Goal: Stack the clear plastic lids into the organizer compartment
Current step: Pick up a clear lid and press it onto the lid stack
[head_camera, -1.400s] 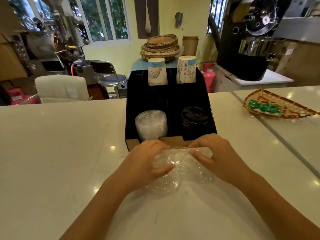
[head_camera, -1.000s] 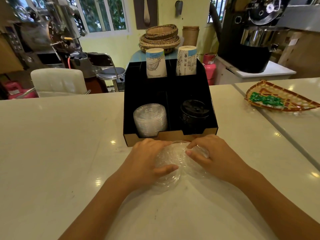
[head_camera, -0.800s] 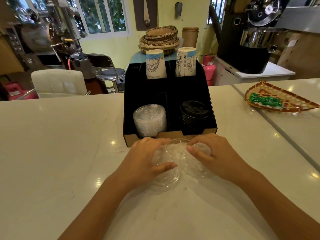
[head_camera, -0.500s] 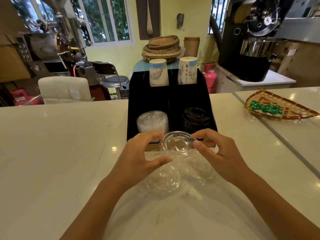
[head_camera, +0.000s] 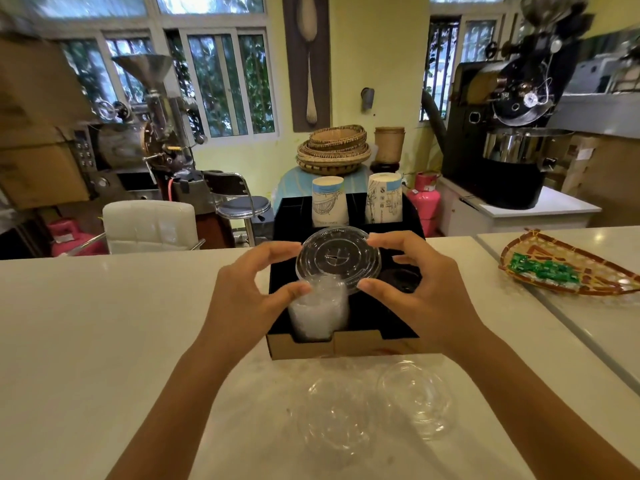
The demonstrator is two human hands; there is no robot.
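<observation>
A clear plastic lid point(head_camera: 337, 259) is held flat between my left hand point(head_camera: 249, 296) and my right hand point(head_camera: 419, 289), fingertips pinching its rim on both sides. It hovers just above the stack of clear lids point(head_camera: 318, 311) in the front left compartment of the black organizer point(head_camera: 377, 323). Two more clear lids lie on the white counter in front of the organizer, one nearer the middle point(head_camera: 337, 412) and another to its right point(head_camera: 417, 398).
Black lids point(head_camera: 403, 280) fill the organizer's front right compartment; two paper cup stacks point(head_camera: 327, 206) point(head_camera: 384, 202) stand at its back. A woven tray with green packets point(head_camera: 568, 271) lies at the right. White counter point(head_camera: 104, 341) stretches to the left.
Both hands have lifted one clear lid off the pile on the counter and carried it forward and up, over the lid stack in the organizer. The camera tilted up.
</observation>
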